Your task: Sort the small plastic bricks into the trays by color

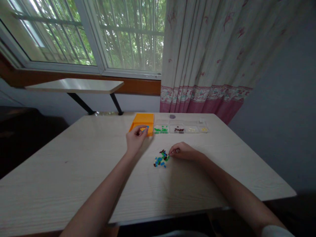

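Note:
My left hand (137,134) is over an orange box (144,118) whose lid stands raised at the back. Its thumb and fingertips pinch a small blue brick (147,127). On the table lies a loose pile of small bricks (160,159) in blue, green, brown and pale colours. At the right edge of that pile is my right hand (183,151), its fingers pressed together by a green piece. Whether that hand grips a piece is too small to tell.
Right of the orange box stands a row of clear compartments with green pieces (161,129), brown pieces (179,129), pale pieces (191,129) and yellow pieces (204,129). A dark round object (172,116) lies behind them. A raised shelf (76,85) stands at the back left, and a curtain (197,65) hangs behind the table (81,174).

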Demonstrator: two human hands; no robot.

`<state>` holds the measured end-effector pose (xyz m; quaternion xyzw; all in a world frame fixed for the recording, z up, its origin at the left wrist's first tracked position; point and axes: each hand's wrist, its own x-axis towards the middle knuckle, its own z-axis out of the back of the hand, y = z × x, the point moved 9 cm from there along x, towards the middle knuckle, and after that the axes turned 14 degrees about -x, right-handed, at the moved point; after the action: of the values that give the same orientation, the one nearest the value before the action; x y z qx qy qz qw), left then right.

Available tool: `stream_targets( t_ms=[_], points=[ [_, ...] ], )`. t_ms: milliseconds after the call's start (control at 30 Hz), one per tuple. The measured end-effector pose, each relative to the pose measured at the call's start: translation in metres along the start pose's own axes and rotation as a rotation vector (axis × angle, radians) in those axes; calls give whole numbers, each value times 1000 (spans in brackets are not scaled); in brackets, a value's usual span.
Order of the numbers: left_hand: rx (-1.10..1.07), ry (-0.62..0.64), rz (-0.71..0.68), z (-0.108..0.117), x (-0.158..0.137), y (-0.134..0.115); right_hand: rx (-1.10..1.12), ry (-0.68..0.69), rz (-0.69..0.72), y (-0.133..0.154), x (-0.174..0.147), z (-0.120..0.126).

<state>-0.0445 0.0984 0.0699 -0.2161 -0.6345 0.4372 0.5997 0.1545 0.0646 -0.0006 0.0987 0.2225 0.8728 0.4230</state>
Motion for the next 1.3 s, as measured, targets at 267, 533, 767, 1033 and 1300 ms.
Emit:
stream_targets(
  t_ms=[267, 533, 767, 1033, 1300],
  points=[
    [279, -129, 191, 44, 16, 64, 100, 3, -3, -6, -1, 0],
    [504, -32, 168, 39, 17, 63, 98, -6, -41, -7, -2, 1],
    [515, -9, 141, 31, 14, 50, 174, -30, -49, -9, 0, 1],
    [284, 393, 45, -43, -21, 14, 328, -85, -99, -18, 6, 2],
    [174, 680, 81, -89, -63, -3, 361, -269, -119, -19, 6, 10]
  ],
)
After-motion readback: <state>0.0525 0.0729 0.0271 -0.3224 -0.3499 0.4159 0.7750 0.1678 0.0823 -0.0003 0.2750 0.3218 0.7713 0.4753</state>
